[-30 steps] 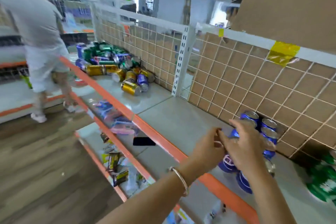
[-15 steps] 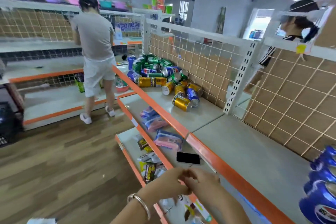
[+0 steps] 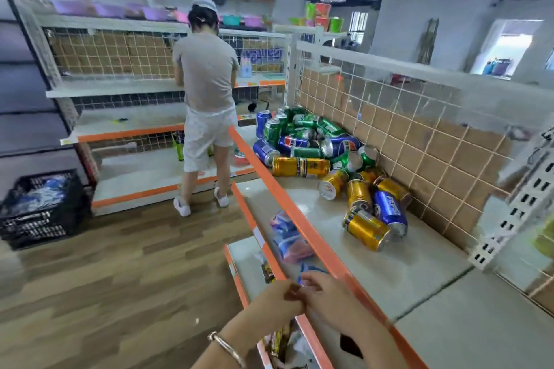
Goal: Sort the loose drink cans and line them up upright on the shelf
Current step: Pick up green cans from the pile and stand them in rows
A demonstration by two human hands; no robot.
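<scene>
A heap of loose drink cans lies on the shelf (image 3: 398,275) against the mesh back. Nearest me are a gold can (image 3: 366,228) and a blue can (image 3: 388,210), both on their sides. Further back lie more gold cans (image 3: 301,167), blue cans (image 3: 295,144) and green cans (image 3: 326,127). A blue can (image 3: 263,123) and a green can (image 3: 272,132) stand upright at the far end. My left hand (image 3: 277,302), with a bracelet on the wrist, has its fingers curled in and holds nothing. My right hand (image 3: 329,298) touches it with loosely bent fingers, well short of the cans.
Snack packets (image 3: 289,238) and a black phone (image 3: 349,345) lie on the lower shelves below the orange shelf edge (image 3: 302,228). A person in a grey shirt (image 3: 207,75) stands at the aisle's far end. A black crate (image 3: 42,208) sits on the wooden floor at left.
My view has swung left from the upright blue cans towards the loose heap. Both hands have come off those cans and dropped low, meeting in front of me.
</scene>
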